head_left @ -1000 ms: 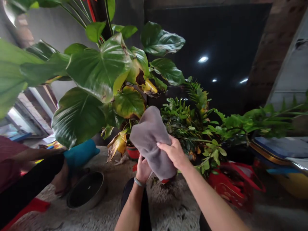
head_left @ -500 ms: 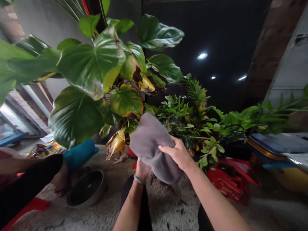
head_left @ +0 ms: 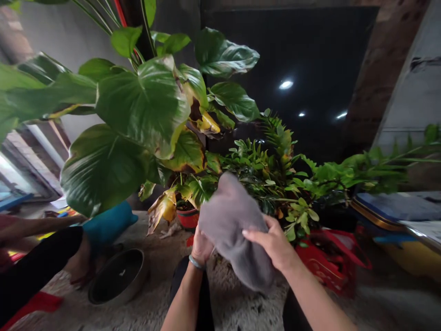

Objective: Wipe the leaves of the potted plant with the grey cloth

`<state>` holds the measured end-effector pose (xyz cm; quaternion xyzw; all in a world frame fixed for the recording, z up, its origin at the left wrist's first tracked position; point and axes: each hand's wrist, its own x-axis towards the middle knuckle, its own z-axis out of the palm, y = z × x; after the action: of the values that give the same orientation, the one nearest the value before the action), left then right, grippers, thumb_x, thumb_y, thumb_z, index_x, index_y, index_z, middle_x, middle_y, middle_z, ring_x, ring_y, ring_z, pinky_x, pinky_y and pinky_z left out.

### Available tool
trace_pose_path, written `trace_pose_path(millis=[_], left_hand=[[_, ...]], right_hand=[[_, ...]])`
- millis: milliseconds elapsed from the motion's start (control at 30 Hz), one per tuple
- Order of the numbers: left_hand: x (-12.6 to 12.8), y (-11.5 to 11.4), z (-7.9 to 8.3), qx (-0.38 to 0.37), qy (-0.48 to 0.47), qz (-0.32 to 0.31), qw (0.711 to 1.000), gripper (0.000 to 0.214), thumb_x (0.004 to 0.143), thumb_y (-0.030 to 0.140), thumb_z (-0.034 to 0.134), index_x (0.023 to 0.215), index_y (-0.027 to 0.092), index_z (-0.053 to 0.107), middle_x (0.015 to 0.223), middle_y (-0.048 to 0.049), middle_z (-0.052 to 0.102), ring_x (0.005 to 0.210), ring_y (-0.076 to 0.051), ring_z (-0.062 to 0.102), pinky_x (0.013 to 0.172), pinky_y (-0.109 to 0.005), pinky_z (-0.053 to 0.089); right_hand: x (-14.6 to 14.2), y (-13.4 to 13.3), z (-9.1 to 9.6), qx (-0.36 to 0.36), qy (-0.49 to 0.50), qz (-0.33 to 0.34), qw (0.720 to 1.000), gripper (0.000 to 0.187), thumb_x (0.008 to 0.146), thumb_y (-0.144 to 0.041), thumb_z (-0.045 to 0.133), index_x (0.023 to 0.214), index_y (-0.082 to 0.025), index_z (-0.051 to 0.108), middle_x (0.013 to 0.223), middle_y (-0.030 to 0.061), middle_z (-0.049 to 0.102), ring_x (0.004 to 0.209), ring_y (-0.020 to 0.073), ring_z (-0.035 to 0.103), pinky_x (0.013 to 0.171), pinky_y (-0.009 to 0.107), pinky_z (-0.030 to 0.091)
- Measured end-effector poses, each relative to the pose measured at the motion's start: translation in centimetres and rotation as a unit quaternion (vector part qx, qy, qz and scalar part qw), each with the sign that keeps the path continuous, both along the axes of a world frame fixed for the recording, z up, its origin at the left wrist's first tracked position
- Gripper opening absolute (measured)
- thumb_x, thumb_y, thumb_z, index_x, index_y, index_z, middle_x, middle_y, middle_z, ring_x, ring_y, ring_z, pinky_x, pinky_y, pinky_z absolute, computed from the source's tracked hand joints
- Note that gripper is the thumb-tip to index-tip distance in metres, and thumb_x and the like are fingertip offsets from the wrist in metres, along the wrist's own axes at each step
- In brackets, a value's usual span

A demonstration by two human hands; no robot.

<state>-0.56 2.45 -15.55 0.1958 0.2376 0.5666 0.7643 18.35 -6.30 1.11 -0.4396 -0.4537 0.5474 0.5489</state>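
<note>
Both my hands grip a grey cloth (head_left: 234, 220) in front of me. My right hand (head_left: 275, 246) is closed over its right side, fingers pressed on the fabric. My left hand (head_left: 201, 246), with a bracelet on the wrist, holds the cloth from below and behind, mostly hidden by it. Just behind the cloth stands a big-leaved plant (head_left: 144, 105) in a red pot (head_left: 188, 217), with yellowing leaves (head_left: 161, 209) low down.
A bushy small-leaved plant (head_left: 275, 170) sits right of the pot, with a red plastic bag (head_left: 327, 259) beneath it. A dark metal bowl (head_left: 119, 276) lies on the rough floor at left. Another person's leg (head_left: 37, 259) and arm reach in from the left. A blue-yellow container (head_left: 399, 220) is at far right.
The cloth and both my hands have shifted down and to the right, away from the large leaf. The camera view tilted slightly; the big leaf swung back.
</note>
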Motion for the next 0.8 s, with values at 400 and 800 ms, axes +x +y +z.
trace_pose_path(millis=[400, 800], left_hand=[[-0.9, 0.0, 0.4, -0.020, -0.003, -0.042, 0.999, 0.054, 0.090, 0.056, 0.046, 0.104, 0.013, 0.076, 0.089, -0.0141, 0.076, 0.090, -0.028, 0.068, 0.088, -0.043, 0.048], [-0.5, -0.5, 1.3, -0.029, -0.008, -0.004, 1.000, 0.046, 0.092, 0.047, 0.048, 0.101, 0.011, 0.075, 0.090, -0.0134, 0.075, 0.084, -0.026, 0.068, 0.072, -0.037, 0.050]], right_hand=[[-1.2, -3.3, -4.9, -0.156, 0.036, 0.000, 0.987, 0.018, 0.050, -0.026, 0.078, 0.066, -0.021, 0.073, 0.061, 0.0027, 0.072, 0.059, 0.0229, 0.065, 0.057, 0.033, 0.049], [2.7, 2.0, -4.2, -0.252, 0.175, -0.154, 0.939, 0.018, 0.060, -0.036, 0.076, 0.060, -0.021, 0.066, 0.045, 0.0043, 0.066, 0.054, 0.0273, 0.070, 0.059, 0.037, 0.057]])
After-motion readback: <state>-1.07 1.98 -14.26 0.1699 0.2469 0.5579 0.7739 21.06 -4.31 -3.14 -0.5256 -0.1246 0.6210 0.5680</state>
